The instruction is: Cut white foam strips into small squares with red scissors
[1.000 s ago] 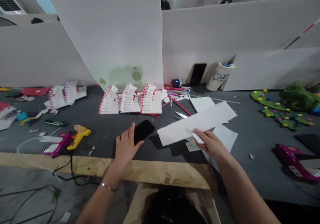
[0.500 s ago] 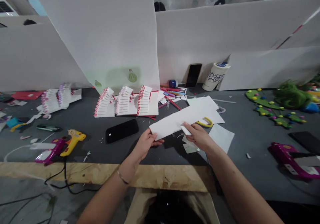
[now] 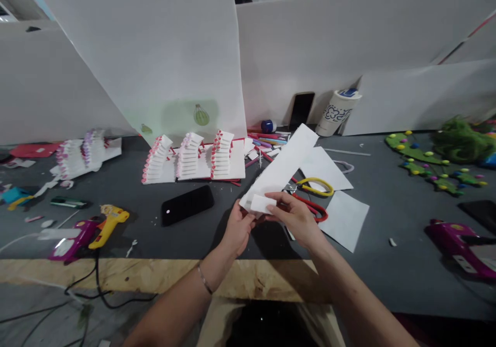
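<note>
My left hand (image 3: 239, 228) is closed on the near end of a long white paper strip (image 3: 284, 163), which slants up and away to the right above the table. Between the fingers of my right hand (image 3: 296, 215) is a small white paper piece (image 3: 262, 204), laid against the strip's near end. Just right of the strip lie scissors (image 3: 315, 186) with one yellow and one red handle, their blades partly hidden. White paper sheets (image 3: 346, 220) rest beyond my right hand. A black phone (image 3: 188, 205) lies flat to the left of my left hand.
Three fanned rows of white pieces with red or pink tips (image 3: 186, 155) stand at the back. Yellow and purple glue guns (image 3: 110, 225) lie left, with cords over the edge. A paper cup (image 3: 338, 113) and an upright phone (image 3: 301, 110) lean at the back wall.
My left hand has let go of the phone, now further left, and taken the strip's near end. The strip has swung steeper, uncovering the scissors. My right hand has moved left with the small piece.
</note>
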Available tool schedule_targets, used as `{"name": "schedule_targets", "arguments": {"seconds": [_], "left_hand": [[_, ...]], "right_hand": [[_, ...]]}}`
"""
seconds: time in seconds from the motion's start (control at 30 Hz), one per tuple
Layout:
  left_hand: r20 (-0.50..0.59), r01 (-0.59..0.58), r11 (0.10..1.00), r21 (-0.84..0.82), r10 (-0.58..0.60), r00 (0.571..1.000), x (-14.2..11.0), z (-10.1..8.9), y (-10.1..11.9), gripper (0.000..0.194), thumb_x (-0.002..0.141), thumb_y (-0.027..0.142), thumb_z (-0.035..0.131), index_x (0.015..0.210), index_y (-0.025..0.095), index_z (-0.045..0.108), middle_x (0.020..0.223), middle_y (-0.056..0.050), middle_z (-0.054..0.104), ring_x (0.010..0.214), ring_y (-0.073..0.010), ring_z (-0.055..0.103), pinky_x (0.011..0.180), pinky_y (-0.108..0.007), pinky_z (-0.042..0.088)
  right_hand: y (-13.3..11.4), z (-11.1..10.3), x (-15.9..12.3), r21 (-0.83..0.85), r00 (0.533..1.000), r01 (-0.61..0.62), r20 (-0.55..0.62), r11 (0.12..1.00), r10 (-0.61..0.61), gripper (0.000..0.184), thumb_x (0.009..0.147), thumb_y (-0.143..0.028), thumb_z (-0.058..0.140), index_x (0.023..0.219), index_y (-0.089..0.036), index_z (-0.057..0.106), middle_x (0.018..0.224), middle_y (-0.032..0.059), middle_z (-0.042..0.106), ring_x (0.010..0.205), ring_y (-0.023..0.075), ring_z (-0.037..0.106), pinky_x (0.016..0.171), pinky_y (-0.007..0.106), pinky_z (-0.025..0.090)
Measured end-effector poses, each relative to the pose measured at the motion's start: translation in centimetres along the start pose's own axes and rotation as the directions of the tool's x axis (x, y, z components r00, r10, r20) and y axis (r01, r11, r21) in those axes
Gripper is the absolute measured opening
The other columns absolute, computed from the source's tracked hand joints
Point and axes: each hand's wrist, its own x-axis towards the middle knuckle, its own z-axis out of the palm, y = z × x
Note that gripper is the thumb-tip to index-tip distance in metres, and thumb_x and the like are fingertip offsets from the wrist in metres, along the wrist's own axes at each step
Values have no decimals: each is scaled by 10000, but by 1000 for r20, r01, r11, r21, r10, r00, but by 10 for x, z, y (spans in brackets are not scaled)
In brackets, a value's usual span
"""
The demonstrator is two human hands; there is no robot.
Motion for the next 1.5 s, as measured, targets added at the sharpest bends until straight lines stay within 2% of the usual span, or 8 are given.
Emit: {"name": "schedule_targets", "arguments": {"seconds": [0.13,0.4,0.67,0.9,1.13,1.27,1.37,1.5], "left_hand": [[45,-11,1000,-8,12,999,-4,1,1,529,676,141,721,1156,257,532,1159,-35,639,1031,-182,610,877,-338,514],[84,31,997,-64,-26,996,-7,-1,2,526,697,160,710,1154,258,469,1116,-34,641,976,-175,625,853,-345,504],[4,7,996,-94,-6,1000,0,-10,10,271,798,316,658,1000,243,492,960,-8,677,806,-139,645,689,-271,520],[-86,-116,993,19,117,989,7,-11,12,344,772,406,704,980,243,484,964,-5,668,830,-156,664,771,-338,551],[-301,-472,856,212,517,802,12,-15,24,334,820,402,650,1046,256,453,1159,-57,622,890,-146,662,764,-337,580],[-236,-348,920,182,384,893,9,-14,22,350,816,450,639,1061,239,503,1156,-76,636,853,-164,665,661,-310,597],[-118,-226,968,110,239,964,6,-12,20,361,818,452,639,1091,260,501,1170,-63,648,863,-189,681,634,-321,595],[18,-114,993,-18,114,993,2,-8,20,342,841,425,626,1118,271,498,1185,-59,662,970,-238,689,781,-384,573]], "right_hand": [[3,11,0,-150,993,50,-101,987,-65,353,698,-468,715,912,-201,628,752,5,629,567,134,568,479,270,491],[8,22,-5,-250,983,64,-154,966,-105,286,748,-474,661,828,-207,604,627,-29,572,502,122,498,485,262,420],[13,21,-13,-261,992,128,14,957,-129,146,799,-358,602,844,-221,581,657,-25,621,607,150,597,601,275,486],[22,14,-23,-357,995,99,34,929,-93,91,814,-304,570,863,-230,590,682,-22,641,600,149,607,588,269,476],[24,-29,-31,-764,945,247,54,596,-323,261,852,-262,561,1106,-238,616,1067,93,644,915,234,630,806,375,512],[26,-71,-39,-891,928,208,50,404,-368,397,830,-264,585,1220,-193,567,1179,157,579,1092,314,572,879,448,504],[24,-84,-40,-904,938,215,84,370,-337,297,838,-247,553,1121,-185,616,1093,143,613,959,281,633,798,403,533],[11,-83,-42,-896,911,223,51,384,-410,266,916,-306,434,971,-208,675,950,117,676,831,239,667,745,353,530]]}}
